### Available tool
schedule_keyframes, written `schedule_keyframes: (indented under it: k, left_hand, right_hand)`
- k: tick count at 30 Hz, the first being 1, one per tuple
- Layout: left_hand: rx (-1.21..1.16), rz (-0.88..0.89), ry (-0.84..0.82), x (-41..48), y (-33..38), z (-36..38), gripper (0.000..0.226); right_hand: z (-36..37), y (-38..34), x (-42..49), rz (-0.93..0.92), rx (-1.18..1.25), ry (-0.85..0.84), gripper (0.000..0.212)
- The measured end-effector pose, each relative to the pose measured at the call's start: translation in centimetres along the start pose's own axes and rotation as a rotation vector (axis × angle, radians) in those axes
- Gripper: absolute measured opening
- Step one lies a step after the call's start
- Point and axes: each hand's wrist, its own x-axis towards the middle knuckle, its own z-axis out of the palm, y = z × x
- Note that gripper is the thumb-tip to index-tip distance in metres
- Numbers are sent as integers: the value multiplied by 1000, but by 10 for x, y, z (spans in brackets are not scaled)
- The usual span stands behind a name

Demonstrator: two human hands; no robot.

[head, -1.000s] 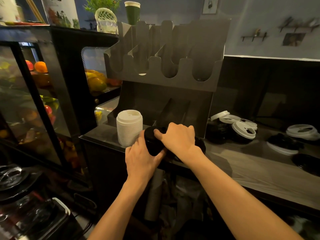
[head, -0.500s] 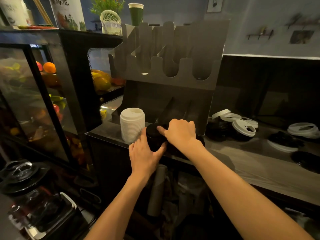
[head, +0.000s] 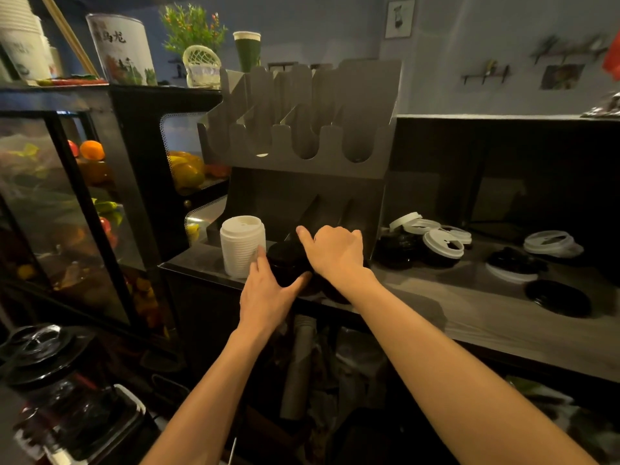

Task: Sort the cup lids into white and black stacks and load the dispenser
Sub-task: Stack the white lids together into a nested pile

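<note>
Now: both hands on the black stack, in front of the dispenser.

One white stack (head: 242, 245) stands near the front left corner of the counter (head: 469, 317). One black stack (head: 285, 261) stands just beside it on the right. The left hand (head: 265, 297) spans the black stack wide, with straight fingers (head: 260, 263) between the two stacks and the thumb at its front. The right hand (head: 335, 253) grips the stack from above, knuckles bent and thumb out. The dispenser (head: 302, 146) overhangs, with three clear U-cuts in its front panel. The front of the counter right of the hands is bare wood. Loose lids lie farther right: a cluster of about four white lids (head: 443, 245) on dark ones, and one black lid (head: 557, 297) alone near the edge.
</note>
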Motion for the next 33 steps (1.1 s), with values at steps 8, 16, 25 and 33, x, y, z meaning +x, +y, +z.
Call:
schedule_keyframes:
  k: [8,16,25,33]
  left_hand:
    - [135,264,306,-22,42,9,73]
    - [-256,484,135,-39,121,47,46]
    - [-438,528,-116,-37,191,108,35]
    - [-335,588,-183,-8,232,157,34]
  right_hand:
    - [-38,52,-33,4,232,128,46]
    - [-83,126,-57,157,306,132,37]
    - [-112,211,-69,284,319,191,37]
    - [-106,283,-52,334,231,181,30]
